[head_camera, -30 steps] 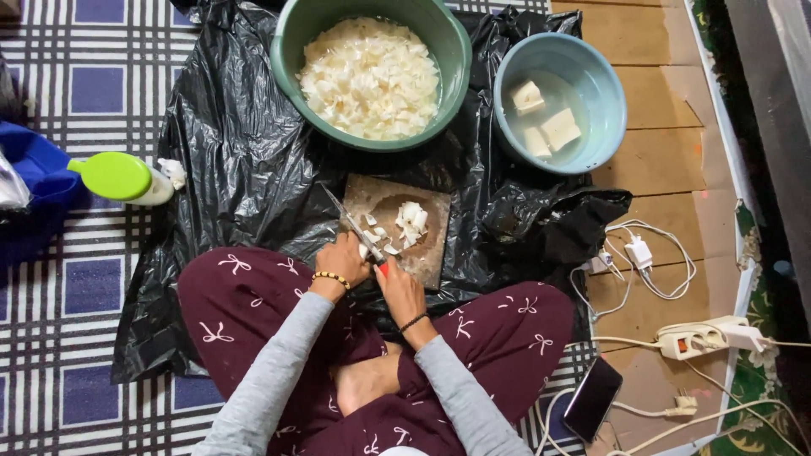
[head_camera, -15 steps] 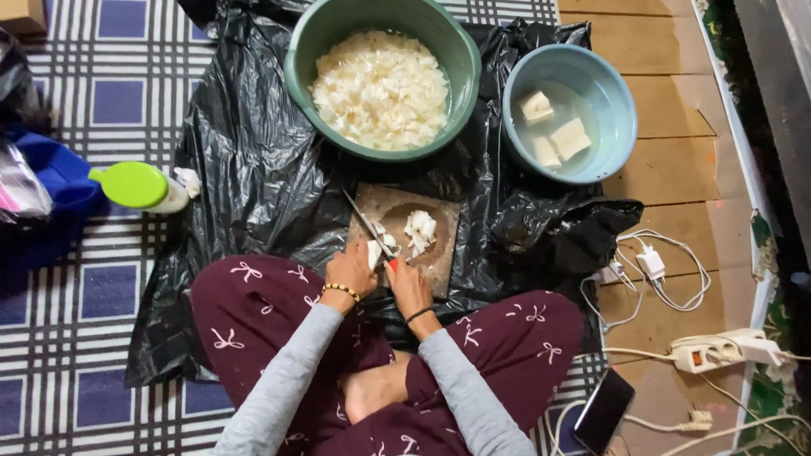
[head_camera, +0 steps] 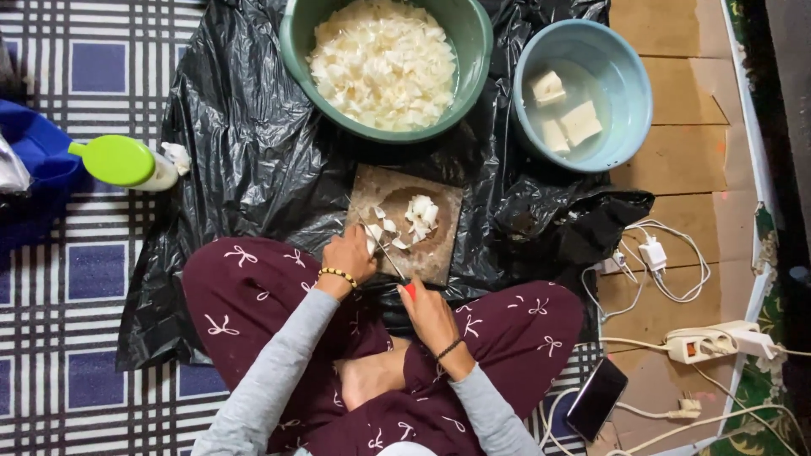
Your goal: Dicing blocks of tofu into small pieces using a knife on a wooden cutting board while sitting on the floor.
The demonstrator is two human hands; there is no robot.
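Black plastic sheet [head_camera: 253, 169] on floor; green bowl [head_camera: 473, 51] of white chopped pieces; blue bowl [head_camera: 629, 110], three white blocks in water; wooden cutting board [head_camera: 439, 253] between knees, white pieces [head_camera: 420, 211] on it; right hand [head_camera: 429, 308] grasping knife [head_camera: 382, 251]; left hand [head_camera: 348, 255] pinching a piece on board

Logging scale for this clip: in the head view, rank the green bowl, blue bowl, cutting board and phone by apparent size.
1. Green bowl, though its top is cut off by the frame.
2. Blue bowl.
3. Cutting board, partly hidden by the left hand, so its margin below the blue bowl is unsure.
4. Phone.
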